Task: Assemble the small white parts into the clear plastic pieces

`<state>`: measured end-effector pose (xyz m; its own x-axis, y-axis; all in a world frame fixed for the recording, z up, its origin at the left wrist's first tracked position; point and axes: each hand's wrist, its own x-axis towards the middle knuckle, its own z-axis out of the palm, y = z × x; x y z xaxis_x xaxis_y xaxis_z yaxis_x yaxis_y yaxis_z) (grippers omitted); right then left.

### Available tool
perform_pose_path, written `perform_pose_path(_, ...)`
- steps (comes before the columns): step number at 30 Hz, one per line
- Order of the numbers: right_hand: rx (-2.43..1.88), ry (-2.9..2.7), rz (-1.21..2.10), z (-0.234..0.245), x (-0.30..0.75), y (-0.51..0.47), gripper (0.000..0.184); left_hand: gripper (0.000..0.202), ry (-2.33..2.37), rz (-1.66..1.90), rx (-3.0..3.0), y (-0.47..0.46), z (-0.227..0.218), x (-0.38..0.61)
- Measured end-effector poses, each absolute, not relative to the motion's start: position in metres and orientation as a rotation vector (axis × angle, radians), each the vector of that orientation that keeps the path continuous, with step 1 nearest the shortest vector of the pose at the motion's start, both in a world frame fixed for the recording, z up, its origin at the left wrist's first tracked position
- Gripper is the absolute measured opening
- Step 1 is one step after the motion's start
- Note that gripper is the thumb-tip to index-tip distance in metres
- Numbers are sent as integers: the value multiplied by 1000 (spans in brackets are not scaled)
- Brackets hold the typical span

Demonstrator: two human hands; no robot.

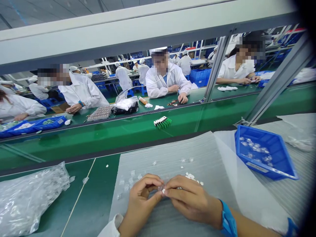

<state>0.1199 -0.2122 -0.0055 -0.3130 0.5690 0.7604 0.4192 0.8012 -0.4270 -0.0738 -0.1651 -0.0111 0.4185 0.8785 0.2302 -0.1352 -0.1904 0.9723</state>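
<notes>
One small clear piece (161,188) sits pinched between thumb and fingers of the left hand (145,192), while the right hand (189,197), close-fingered, seems to hold a small white piece (163,191) against it, though their exact contact is hard to make out. Both are above a pale foam sheet (204,148). A loosened pinch could drop either tiny part, and a brush of the right hand could scatter the loose white pieces (190,176) just beyond it. To the right, a blue bin (278,174) of clear parts carries a white label (257,167), its writing too small to read; no brand is legible. Farther off, green boards (163,122) rest on a green belt (118,133), and a white-coated co-worker (161,80) sits across it.
</notes>
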Motion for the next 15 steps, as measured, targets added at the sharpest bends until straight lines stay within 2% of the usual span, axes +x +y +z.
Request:
perform_pose_path(10,-855,-1702,475,-5,110,-208,14,10,777,1086,1605,-162,-18,-77)
perform_pose_path(15,-968,-1591,680,-4,107,-209,16,13,809,1046,1689,-160,-21,-78)
